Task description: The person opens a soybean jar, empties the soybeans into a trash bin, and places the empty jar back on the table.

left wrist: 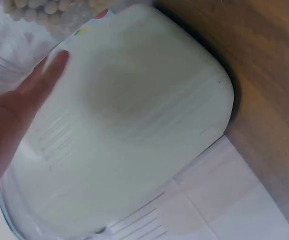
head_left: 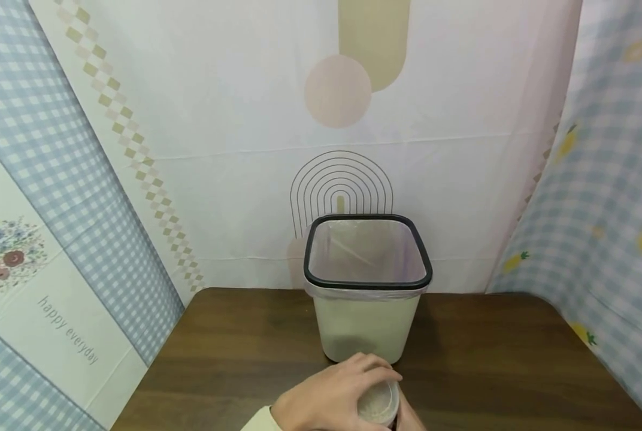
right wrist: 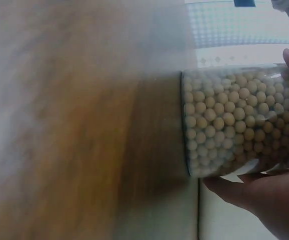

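In front of the bin, a clear jar of pale round beans (right wrist: 234, 120) is held between both hands, its lid end up. My left hand (head_left: 332, 392) grips the translucent lid (head_left: 379, 404) from above, fingers over the far side and thumb on the near side. Around the jar's body curls my right hand (right wrist: 264, 197), thumb on one side and fingers on the other. Most of that hand is hidden behind the jar and the left hand in the head view.
A pale waste bin (head_left: 366, 323) with a black rim and a clear liner stands at the back of the dark wooden table (head_left: 235, 359). Behind it hangs a patterned white cloth (head_left: 235, 197); blue checked cloths (head_left: 596, 179) hang at both sides.
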The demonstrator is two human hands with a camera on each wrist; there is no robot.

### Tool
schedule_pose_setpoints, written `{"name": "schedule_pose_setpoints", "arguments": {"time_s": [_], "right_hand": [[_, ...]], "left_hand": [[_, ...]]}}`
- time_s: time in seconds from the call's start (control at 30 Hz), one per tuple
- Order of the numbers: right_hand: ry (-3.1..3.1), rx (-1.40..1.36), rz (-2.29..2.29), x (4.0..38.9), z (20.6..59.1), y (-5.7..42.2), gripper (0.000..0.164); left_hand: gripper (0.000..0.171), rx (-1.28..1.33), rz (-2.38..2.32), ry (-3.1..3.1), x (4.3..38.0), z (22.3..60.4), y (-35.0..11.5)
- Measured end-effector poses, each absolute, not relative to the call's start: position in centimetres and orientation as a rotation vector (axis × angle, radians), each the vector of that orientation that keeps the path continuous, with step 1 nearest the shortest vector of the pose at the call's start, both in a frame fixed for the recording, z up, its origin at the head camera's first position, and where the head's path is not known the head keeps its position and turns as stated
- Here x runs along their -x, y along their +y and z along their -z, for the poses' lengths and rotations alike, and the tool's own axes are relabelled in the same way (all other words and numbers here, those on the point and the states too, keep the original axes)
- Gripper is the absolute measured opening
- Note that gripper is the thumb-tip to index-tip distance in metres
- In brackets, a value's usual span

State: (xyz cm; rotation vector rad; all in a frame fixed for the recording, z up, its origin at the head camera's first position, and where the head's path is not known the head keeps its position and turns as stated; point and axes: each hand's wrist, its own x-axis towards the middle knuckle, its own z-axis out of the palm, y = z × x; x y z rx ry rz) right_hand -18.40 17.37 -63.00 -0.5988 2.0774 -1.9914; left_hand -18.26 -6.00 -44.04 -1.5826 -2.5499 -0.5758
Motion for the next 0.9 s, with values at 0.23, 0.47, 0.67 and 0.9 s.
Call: {"name": "schedule_pose_setpoints", "arguments": {"time_s": [0.23,0.47,0.67,0.9], "right_hand": [[2.129,0.531,2.031,18.9,62.7,16.5,0.095],[2.376,0.611,2.140,18.9,63.4,15.3,0.087],[2.514,0.789,2.123,19.8,64.4,15.0,0.083],[2.348,0.882,2.214,20.4,65.4,15.5,0.061]], "left_hand": [[0.061,1.483,0.527,-2.466,18.7,44.5,-5.2],[0.058,1.336,0.584,-2.439,18.1,45.0,-5.0],[0.057,0.948,0.527,-2.442,16.4,46.0,-3.1],[0.059,0.576,0.322,-2.388,15.0,47.0,-0.5]]}}
